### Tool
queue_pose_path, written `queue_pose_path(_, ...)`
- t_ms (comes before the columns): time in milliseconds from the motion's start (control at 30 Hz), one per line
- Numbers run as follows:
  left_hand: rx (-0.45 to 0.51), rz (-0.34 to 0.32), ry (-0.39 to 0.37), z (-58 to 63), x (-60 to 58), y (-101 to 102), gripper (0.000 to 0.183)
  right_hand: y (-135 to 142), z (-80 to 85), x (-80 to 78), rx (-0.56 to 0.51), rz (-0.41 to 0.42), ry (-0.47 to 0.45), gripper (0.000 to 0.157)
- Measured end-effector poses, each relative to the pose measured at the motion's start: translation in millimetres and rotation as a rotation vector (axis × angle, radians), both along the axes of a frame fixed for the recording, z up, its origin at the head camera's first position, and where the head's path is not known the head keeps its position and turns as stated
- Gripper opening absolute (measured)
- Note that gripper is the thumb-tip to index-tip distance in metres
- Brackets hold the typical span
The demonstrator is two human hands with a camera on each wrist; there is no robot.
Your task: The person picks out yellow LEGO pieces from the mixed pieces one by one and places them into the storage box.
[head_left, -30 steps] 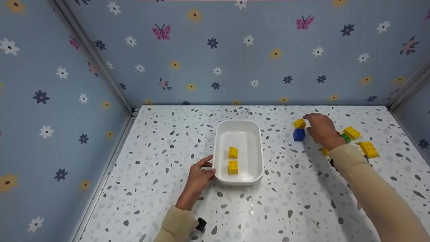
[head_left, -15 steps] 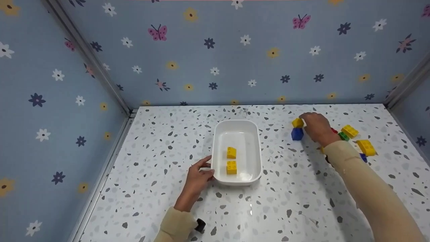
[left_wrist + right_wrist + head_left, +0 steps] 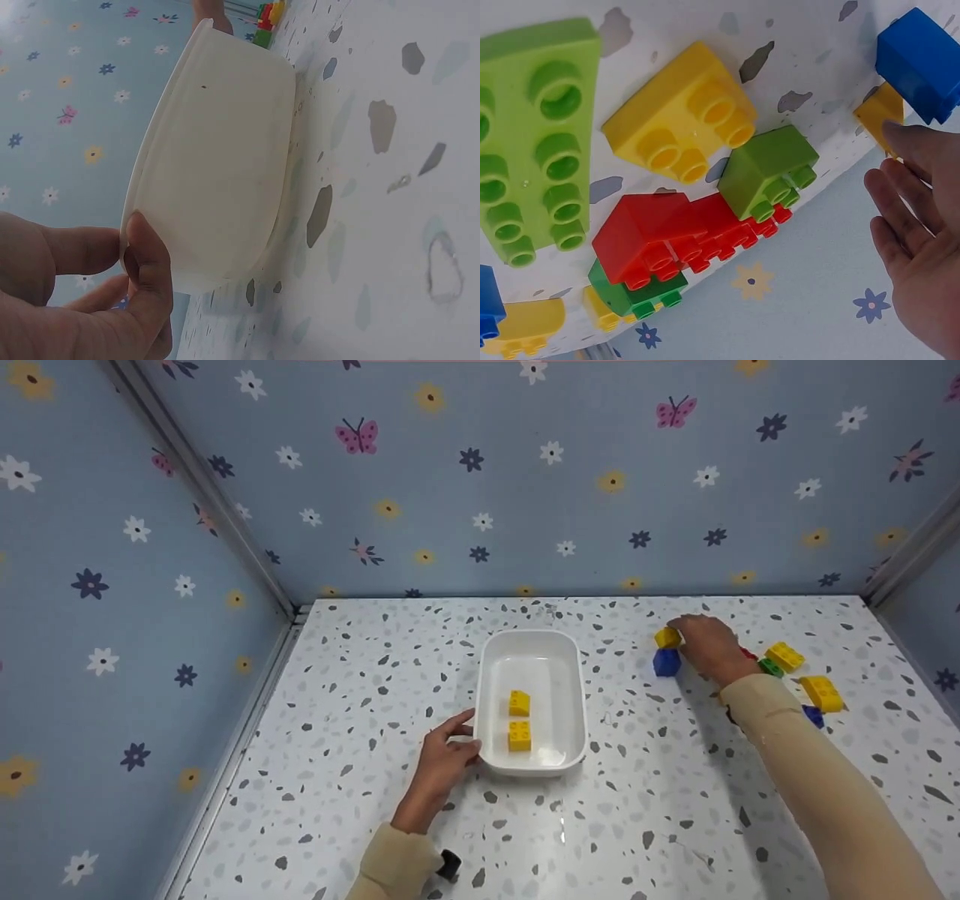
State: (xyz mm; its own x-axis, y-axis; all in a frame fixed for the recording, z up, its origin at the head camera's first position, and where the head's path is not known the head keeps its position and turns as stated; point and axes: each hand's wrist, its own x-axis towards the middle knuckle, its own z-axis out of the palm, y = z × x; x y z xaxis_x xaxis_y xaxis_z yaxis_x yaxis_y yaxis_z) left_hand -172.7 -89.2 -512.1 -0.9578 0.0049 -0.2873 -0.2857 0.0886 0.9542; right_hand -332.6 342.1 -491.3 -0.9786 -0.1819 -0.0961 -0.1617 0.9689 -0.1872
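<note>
In the head view, a white tub [image 3: 493, 660] stands mid-table with two yellow building bricks [image 3: 519, 703] inside. My left hand [image 3: 440, 761] is at the tub's near left side. In the left wrist view its thumb [image 3: 146, 244] and index finger meet at the tub's rim, pinching it. My right hand [image 3: 705, 643] reaches to the far right of the table. Its thumb and fingertips pinch a yellow brick [image 3: 881, 112], just behind a blue brick [image 3: 919, 64]. The hand partly hides the yellow brick.
Right of my right hand lie loose bricks: a yellow one [image 3: 785, 655], a curved yellow one [image 3: 823, 693] and a blue one [image 3: 814, 715]. The right wrist view adds a light green brick [image 3: 536, 127] and red bricks [image 3: 649, 232]. A flowered wall [image 3: 525, 510] borders the table.
My right hand has shifted slightly left, its fingers coming from beside the yellow brick onto it. The left hand and tub stay in place.
</note>
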Motion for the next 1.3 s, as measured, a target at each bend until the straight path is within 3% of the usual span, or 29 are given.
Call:
queue_pose_path(367,0.019,-0.021,0.021,-1.4,0.6,0,0.058,2,-6.6,-1.3,0.02,0.065,0.145,0.031)
queue_pose_path(700,0.019,-0.019,0.017,-1.4,0.9,0,0.058,3,-6.4,0.1,-0.005,0.028,0.111,0.034)
queue_pose_path(1100,-0.008,-0.006,-0.009,-1.6,-1.3,-1,0.057,-5,11.8,3.4,-0.049,-0.001,0.175,0.033)
queue_pose_path(1300,0.027,-0.017,0.03,-1.7,0.4,-1,0.057,-12,18.8,7.2,-0.067,0.062,0.237,0.03)
